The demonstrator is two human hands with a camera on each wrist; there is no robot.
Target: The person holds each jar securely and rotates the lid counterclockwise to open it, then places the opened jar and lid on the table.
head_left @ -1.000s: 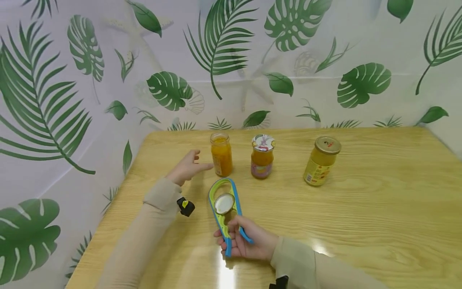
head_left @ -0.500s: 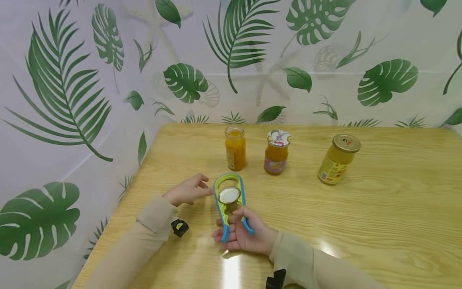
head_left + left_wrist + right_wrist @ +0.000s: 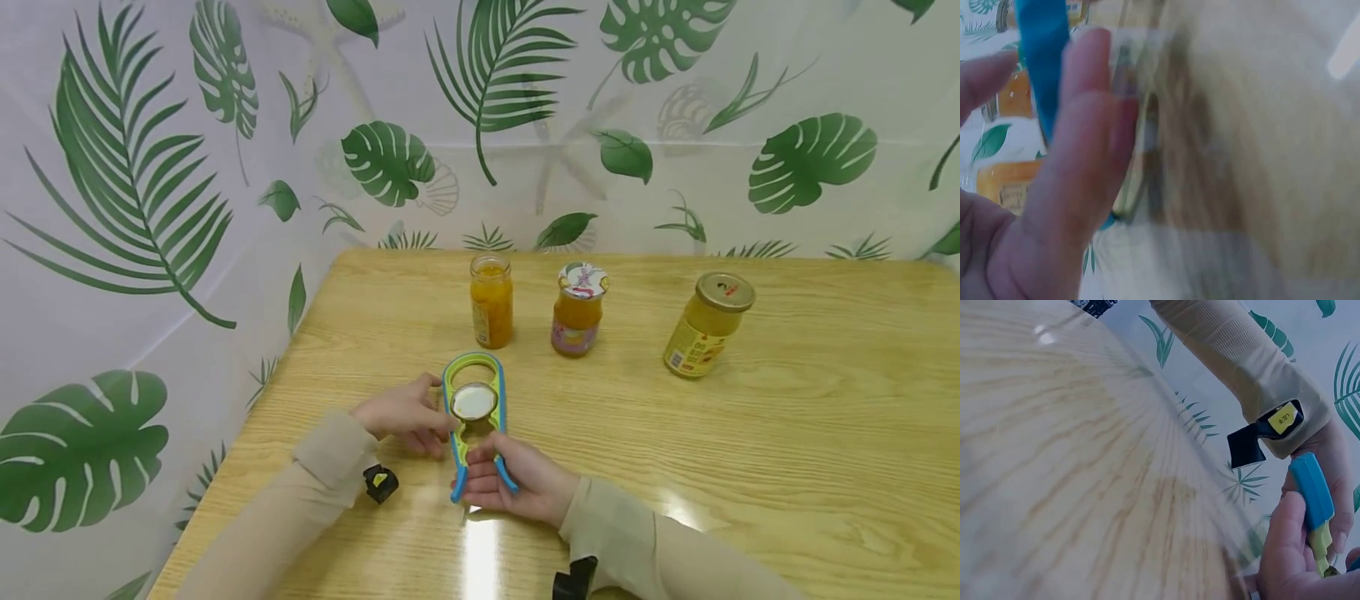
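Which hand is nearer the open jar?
Left: the left hand is in front of the open jar, to its left; the right hand, holding the tool, is farther towards the person.

A light wooden table (image 3: 825, 433) carries three jars, its grain running roughly along the far edge. Nearest the far left corner stands an uncovered clear jar (image 3: 492, 308), upright, with orange contents. Just right of it, about as close to the far edge, stands a shorter jar (image 3: 576, 317) with a white printed lid (image 3: 583, 281) and a purple label (image 3: 573, 337). Well apart from these two, towards the far right corner and slightly farther in from the far edge, is a jar with a yellow label (image 3: 693, 348) and a gold lid (image 3: 726, 292). Towards the near edge, the glossy surface shows a bright streak of glare (image 3: 481, 558).
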